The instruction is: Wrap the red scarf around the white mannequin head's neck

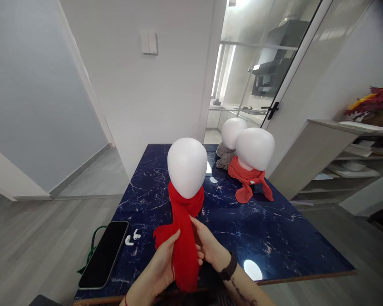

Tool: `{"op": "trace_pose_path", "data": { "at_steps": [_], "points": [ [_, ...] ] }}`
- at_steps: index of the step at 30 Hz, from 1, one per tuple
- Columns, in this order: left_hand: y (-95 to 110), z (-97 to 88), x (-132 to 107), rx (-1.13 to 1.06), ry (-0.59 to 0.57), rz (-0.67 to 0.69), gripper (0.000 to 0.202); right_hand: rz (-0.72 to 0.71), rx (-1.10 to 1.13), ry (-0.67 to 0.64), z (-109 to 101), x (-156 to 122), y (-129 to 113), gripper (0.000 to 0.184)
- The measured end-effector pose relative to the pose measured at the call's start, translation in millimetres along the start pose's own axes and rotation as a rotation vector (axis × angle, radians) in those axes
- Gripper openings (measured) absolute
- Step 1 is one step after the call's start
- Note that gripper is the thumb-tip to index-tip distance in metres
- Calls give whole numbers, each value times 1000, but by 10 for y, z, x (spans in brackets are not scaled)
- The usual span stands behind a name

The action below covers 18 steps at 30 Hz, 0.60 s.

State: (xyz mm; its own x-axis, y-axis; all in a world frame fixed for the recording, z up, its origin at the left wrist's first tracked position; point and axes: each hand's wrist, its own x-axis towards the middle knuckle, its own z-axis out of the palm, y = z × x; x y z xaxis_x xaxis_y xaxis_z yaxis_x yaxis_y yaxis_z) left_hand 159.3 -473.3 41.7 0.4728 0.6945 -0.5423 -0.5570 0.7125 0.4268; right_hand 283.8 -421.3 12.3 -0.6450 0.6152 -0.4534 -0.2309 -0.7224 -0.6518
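Note:
A white foam mannequin head (187, 166) stands on the dark blue marble table (268, 238) with a red scarf (184, 238) wound round its neck. The scarf's tail hangs down toward me. My left hand (159, 265) grips the tail from the left, fingers curled on the cloth. My right hand (209, 246), with a black band at the wrist, pinches the tail from the right side. Both hands sit at the table's near edge, just below the head.
A black phone (104, 254) and white earbuds (132, 238) lie at the near left, by a green cord (92, 250). Two more foam heads stand at the back: one with an orange-red scarf (249, 180), one with a grey scarf (223, 156). Shelves (354, 170) stand on the right.

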Motion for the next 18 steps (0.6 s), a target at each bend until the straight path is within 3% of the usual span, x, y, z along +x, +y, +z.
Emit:
{"op": "trace_pose_path", "data": {
  "at_steps": [2, 4, 6, 10, 13, 16, 18],
  "points": [
    [-38, -23, -2, 39, 50, 45, 41, -64, 52, -37, 44, -19, -54, 53],
    [-33, -49, 9, 45, 98, 124, 35, -229, 69, 12, 92, -25, -76, 33],
    [1, -84, 44, 19, 139, 187, 31, -337, 49, 74, 127, -18, -62, 28],
    [82, -212, 180, -67, 315, 443, 19, -377, 7, 110, 139, 16, 28, 32],
    [102, -300, 236, -87, 432, 630, 20, -389, 51, 139, 126, 36, 75, 48],
    [98, -305, 182, -88, 469, 624, 20, -414, 168, 178, 103, 66, 44, 69],
    [104, -267, 109, -48, 447, 603, 20, -410, 262, 219, 78, 103, -18, 66]
  ]
}}
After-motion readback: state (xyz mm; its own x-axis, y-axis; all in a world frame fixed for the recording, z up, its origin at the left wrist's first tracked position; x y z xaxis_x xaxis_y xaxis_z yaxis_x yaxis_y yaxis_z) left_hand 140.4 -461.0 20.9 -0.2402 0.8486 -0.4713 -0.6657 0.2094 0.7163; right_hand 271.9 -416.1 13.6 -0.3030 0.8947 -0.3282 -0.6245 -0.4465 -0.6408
